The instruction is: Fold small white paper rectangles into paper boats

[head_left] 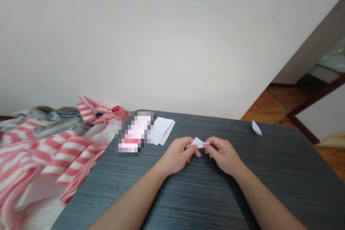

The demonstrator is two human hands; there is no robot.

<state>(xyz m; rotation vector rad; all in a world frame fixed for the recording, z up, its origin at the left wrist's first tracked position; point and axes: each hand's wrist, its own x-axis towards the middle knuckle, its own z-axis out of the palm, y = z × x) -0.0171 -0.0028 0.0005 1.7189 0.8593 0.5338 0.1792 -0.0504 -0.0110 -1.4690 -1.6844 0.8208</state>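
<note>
A small folded piece of white paper (198, 142) is held between my two hands, just above the dark table (172, 194). My left hand (180, 153) pinches its left end between thumb and fingers. At the right end, my right hand (221, 153) grips it the same way. The paper's middle rises to a point between the hands, and its ends are partly covered by my fingers. Left of my left hand lie some white paper sheets (161, 129), overlapping one another. A second folded white paper piece (256, 128) rests near the table's far right edge.
A blurred-out rectangular object with a bright face (134, 133) lies at the table's left edge. Beyond that edge is a heap of red-and-white striped cloth (61, 154). A pale wall (172, 43) stands behind the table, and wooden floor (269, 102) shows at the right.
</note>
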